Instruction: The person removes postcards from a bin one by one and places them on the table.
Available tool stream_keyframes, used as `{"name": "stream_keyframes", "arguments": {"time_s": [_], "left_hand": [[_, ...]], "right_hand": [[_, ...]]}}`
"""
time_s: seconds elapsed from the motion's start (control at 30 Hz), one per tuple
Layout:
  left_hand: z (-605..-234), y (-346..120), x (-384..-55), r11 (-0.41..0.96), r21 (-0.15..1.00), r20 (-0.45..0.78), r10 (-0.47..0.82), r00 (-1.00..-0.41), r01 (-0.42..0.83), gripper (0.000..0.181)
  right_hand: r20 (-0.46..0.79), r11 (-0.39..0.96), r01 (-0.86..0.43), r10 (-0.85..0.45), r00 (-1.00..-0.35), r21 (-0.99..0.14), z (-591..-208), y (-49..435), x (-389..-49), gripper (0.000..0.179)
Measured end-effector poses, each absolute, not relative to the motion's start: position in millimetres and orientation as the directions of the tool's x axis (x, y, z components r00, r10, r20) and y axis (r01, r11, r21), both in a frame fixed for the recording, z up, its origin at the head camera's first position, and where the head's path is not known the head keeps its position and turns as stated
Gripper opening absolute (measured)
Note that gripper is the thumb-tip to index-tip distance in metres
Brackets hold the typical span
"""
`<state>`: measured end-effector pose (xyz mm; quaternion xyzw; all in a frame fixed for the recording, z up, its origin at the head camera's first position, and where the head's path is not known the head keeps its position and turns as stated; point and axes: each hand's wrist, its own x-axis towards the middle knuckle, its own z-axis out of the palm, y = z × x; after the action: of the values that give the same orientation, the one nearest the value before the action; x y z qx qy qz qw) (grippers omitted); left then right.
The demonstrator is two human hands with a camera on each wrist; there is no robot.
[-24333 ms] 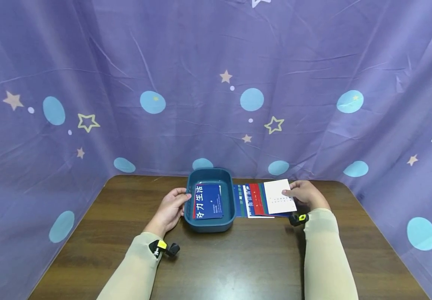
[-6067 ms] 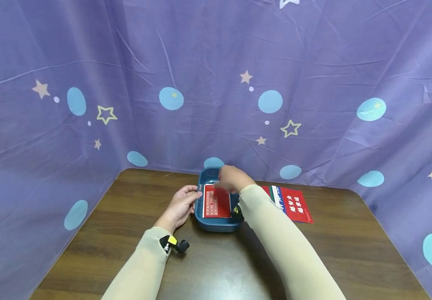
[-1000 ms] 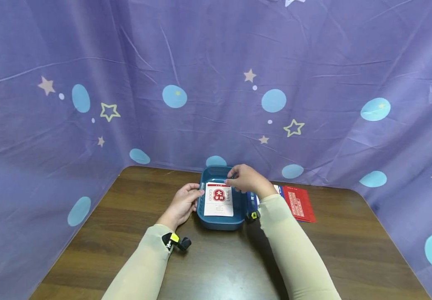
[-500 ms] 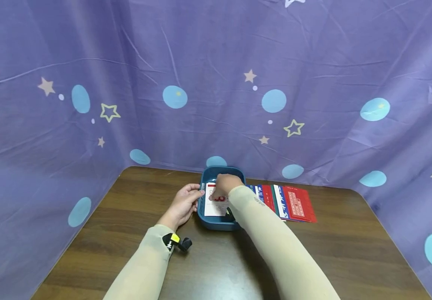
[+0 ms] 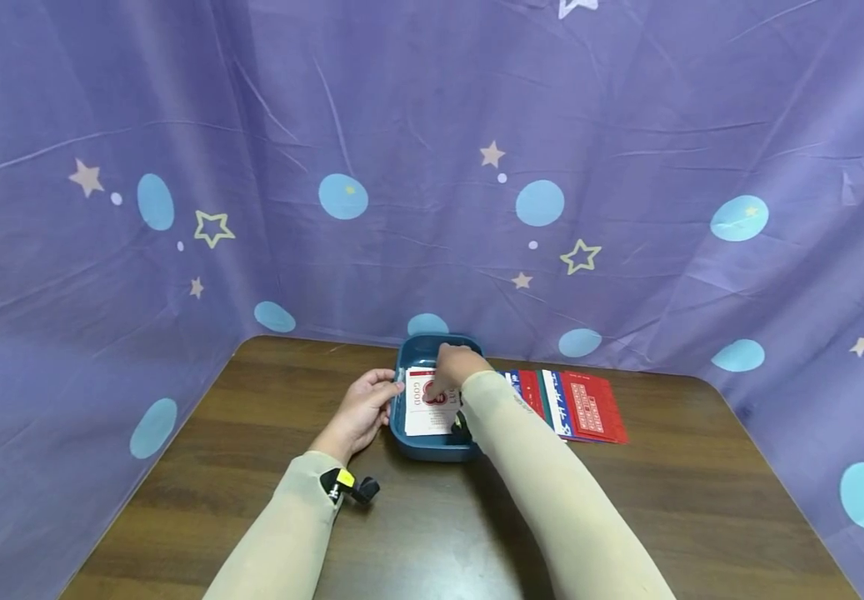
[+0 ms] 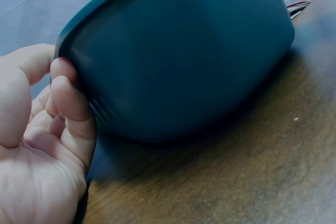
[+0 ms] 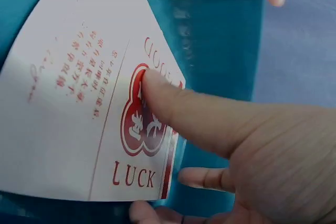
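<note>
A blue-green plastic tray [image 5: 439, 452] stands on the table, holding a white card [image 7: 58, 129] printed "GOOD LUCK" round a red emblem. My left hand [image 5: 360, 412] grips the tray's left rim, thumb on top and fingers curled under outside, as the left wrist view shows. Over the tray, my right hand [image 5: 457, 367] pinches the white card: its thumb lies on the red emblem and fingertips show at the card's edge in the right wrist view. The card looks bowed there. A row of overlapping cards [image 5: 596, 408], red one outermost, lies right of the tray.
The wooden table [image 5: 417, 533] extends in front of the tray and to both sides. A purple curtain [image 5: 432, 167] with stars and dots hangs right behind the table's back edge. My right forearm [image 5: 544, 483] crosses in front of the card row, hiding part of it.
Earlier a blue, then a red card topped the tray; now the white one does. A red grid-printed card has joined the row's right end. My right hand moved left onto the white card.
</note>
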<state>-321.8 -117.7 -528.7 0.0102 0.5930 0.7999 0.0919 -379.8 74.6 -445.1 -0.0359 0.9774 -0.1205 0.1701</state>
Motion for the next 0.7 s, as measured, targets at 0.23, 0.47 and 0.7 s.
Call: {"name": "stream_keyframes", "arguments": {"time_s": [0.23, 0.47, 0.7], "left_hand": [[-529.4, -118.0, -321.5, -0.286, 0.949, -0.087, 0.177, -0.98, -0.136, 0.037], [-529.7, -118.4, -321.5, -0.291, 0.948, -0.081, 0.174, -0.981, -0.13, 0.033], [-529.2, -117.2, -319.9, -0.286, 0.95, -0.08, 0.165, -0.983, -0.125, 0.03]], "right_hand": [[-0.176, 0.953, -0.143, -0.194, -0.965, -0.266, -438.3, 85.7, -385.9, 0.08], [-0.076, 0.944, -0.177, -0.206, -0.976, -0.28, -430.2, 100.9, -392.6, 0.059], [0.004, 0.917, -0.135, -0.144, -0.99, -0.375, -411.6, 120.9, -368.1, 0.051]]}}
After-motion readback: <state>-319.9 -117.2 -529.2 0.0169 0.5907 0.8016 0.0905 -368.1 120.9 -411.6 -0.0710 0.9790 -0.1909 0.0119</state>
